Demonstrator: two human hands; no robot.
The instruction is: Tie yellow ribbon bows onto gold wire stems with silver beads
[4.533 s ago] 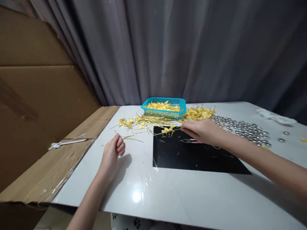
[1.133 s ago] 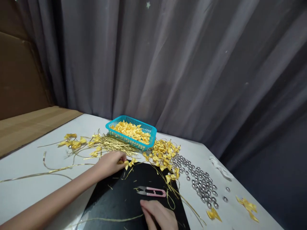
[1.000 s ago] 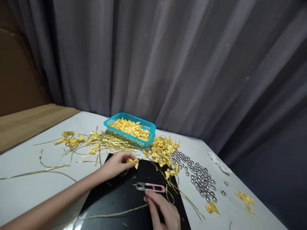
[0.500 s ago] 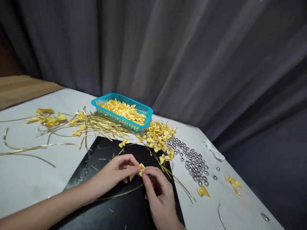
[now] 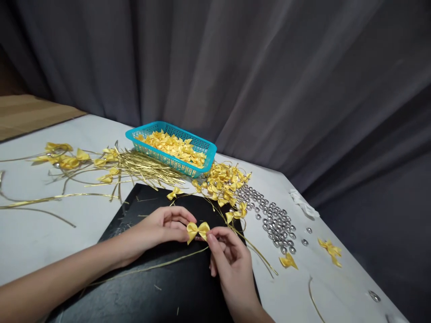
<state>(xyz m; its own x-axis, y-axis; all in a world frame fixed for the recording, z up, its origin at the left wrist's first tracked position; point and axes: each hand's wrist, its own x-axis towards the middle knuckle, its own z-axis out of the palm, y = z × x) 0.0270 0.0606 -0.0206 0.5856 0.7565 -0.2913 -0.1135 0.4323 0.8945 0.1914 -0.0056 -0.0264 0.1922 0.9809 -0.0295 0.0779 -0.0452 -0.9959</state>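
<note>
A small yellow ribbon bow is held between both hands above the black mat. My left hand pinches its left loop with curled fingers. My right hand pinches the right loop between thumb and forefinger. A long gold strip trails from under the bow across the mat toward the lower left. The pink snips seen earlier are out of sight.
A teal basket of yellow bows stands at the back. Gold strips and loose bows lie before it. Silver beads spread to the right. White cloth lies near the table's right edge; grey curtain behind.
My left hand carried a bow from the pile to the mat's middle. My right hand left the pink snips and joined it. The bow is now spread flat between both hands.
</note>
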